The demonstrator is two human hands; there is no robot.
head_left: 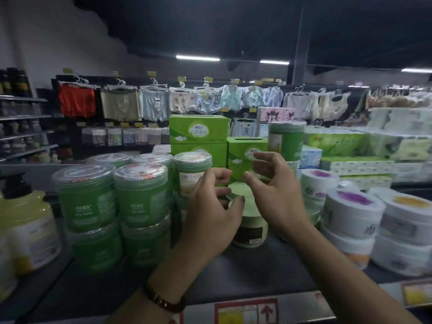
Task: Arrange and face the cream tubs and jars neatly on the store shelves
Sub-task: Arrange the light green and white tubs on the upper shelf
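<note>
Facing the jar (255, 220): left hand (208, 213) fingers curl at its lid (240, 191), grip unclear; right hand (278, 195) fingers apart, empty. Next it likely needs its label (249, 235) turned frontward

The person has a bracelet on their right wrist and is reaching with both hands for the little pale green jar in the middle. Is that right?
Almost. The bracelet is on the left wrist, not the right; the head view shows it. The rest is right: the left hand and the right hand are both at the little pale green jar in the middle.
</note>
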